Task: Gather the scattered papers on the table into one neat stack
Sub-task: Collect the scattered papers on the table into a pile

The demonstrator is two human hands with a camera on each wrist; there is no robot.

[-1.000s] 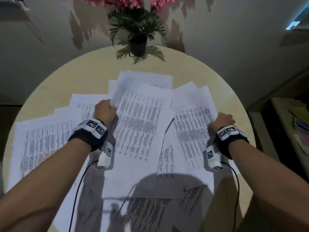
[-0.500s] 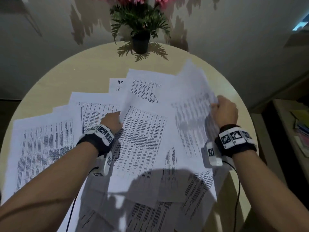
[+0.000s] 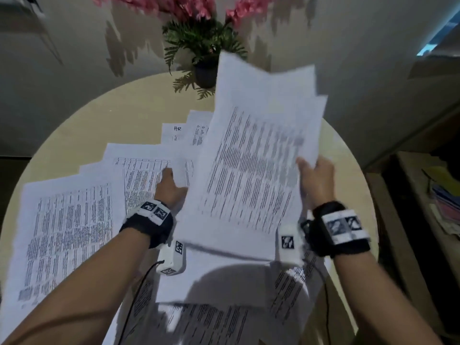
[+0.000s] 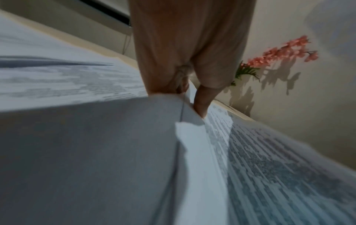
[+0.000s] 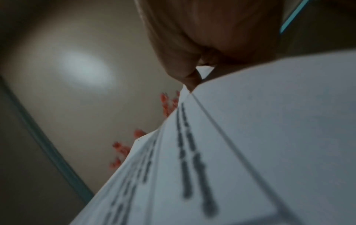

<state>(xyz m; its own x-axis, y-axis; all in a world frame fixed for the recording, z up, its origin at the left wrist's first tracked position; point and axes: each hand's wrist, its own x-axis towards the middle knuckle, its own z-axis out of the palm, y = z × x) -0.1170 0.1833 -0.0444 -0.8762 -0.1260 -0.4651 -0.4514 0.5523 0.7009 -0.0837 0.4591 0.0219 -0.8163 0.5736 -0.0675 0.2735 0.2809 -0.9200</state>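
Printed white papers (image 3: pixel 69 232) lie scattered and overlapping on a round beige table (image 3: pixel 119 115). A few sheets (image 3: pixel 254 158) are raised off the table and tilted up toward the far side, their top corners fanned apart. My right hand (image 3: pixel 315 178) grips their right edge, with the thumb on the printed side. The right wrist view shows that pinch (image 5: pixel 196 76) on the sheets (image 5: pixel 250 137) close up. My left hand (image 3: pixel 171 188) is at their left edge. In the left wrist view its thumb and fingers (image 4: pixel 185 97) pinch a paper edge (image 4: pixel 269 167).
A dark pot with green fern and pink flowers (image 3: pixel 205 70) stands at the table's far edge, just behind the raised sheets. More papers (image 3: pixel 211 319) lie at the near edge under my forearms. A shelf with coloured folders (image 3: pixel 443 207) is to the right.
My right hand has lifted its sheets higher and swung them left over the middle sheet. My left hand stayed at that sheet's left edge, and the papers now rise together.
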